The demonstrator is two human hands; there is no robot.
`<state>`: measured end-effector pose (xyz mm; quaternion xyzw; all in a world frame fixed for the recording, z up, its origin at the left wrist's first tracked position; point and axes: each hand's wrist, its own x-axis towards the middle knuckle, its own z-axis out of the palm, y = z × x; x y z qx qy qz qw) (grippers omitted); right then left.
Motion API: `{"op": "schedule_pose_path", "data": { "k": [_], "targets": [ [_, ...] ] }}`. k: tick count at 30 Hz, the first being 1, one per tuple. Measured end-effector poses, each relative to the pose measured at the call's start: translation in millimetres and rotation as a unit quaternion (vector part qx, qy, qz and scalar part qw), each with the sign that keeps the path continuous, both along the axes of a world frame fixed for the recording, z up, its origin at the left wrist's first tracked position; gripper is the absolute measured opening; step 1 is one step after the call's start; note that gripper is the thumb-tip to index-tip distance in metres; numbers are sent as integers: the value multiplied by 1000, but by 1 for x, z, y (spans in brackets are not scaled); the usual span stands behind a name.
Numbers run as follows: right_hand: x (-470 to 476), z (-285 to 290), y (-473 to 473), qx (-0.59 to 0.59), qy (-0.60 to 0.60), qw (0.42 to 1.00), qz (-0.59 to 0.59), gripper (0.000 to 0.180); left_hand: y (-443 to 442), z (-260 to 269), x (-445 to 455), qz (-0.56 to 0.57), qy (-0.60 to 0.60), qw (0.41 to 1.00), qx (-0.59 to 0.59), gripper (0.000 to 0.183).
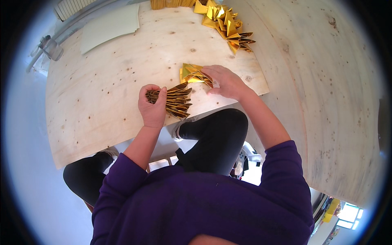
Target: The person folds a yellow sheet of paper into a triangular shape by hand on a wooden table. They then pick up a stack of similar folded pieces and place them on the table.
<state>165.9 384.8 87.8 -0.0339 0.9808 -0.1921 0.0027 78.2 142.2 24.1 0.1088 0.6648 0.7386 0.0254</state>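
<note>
My left hand (152,107) is closed around a bundle of folded gold foil papers (179,101). Their loose ends fan out to the right, close to the front edge of the plywood board. A smaller group of folded gold foil pieces (193,73) lies on the board just beyond the bundle. At the right end of that group is my right hand (226,81), its fingers over the foil and its thumb lower and apart. Whether it grips a piece is hard to see.
A curved row of folded gold foil pieces (226,26) lies at the far right of the plywood board (101,101). Dense gold stacks (171,3) stand at the back. Pale paper sheets (111,27) lie back left, near a clear container (53,49). Another wooden surface (330,101) adjoins on the right.
</note>
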Motion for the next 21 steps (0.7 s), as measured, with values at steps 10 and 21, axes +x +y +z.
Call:
{"op": "schedule_pose_path", "data": {
  "k": [10,21],
  "targets": [
    [-9,2,9,6,-13,999,34,59,0,-1,-1,0,-2,1000,2,18],
    [-42,1,3,-13,19,994,-103,29,-1,0,0,0,5,1000,-5,18]
  ]
}}
